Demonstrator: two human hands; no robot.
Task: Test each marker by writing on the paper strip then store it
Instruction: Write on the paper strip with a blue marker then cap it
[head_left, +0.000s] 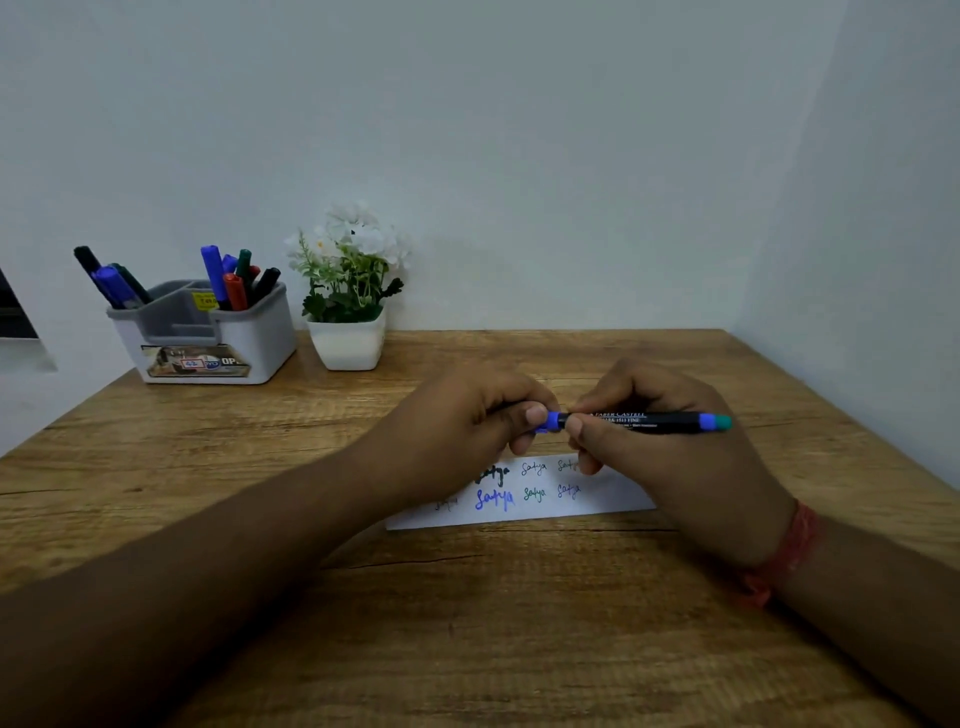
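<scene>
Fingers (535, 415): left hand (467, 421) pinches blue cap (551, 421); right hand (670, 457) clamps black-barrelled marker (644, 422), level for capping.
Below: white paper strip (613, 501) on wooden desk (467, 623).

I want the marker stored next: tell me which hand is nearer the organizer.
Left. The left hand grips the marker on the organizer side; the right hand holds the marker farther away, across the table.

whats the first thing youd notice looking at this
Both hands meet at mid-desk, the left hand and right hand gripping a black marker held level above the scribbled paper strip. At back left, a grey organiser bristles with markers beside white potted flowers.
</scene>
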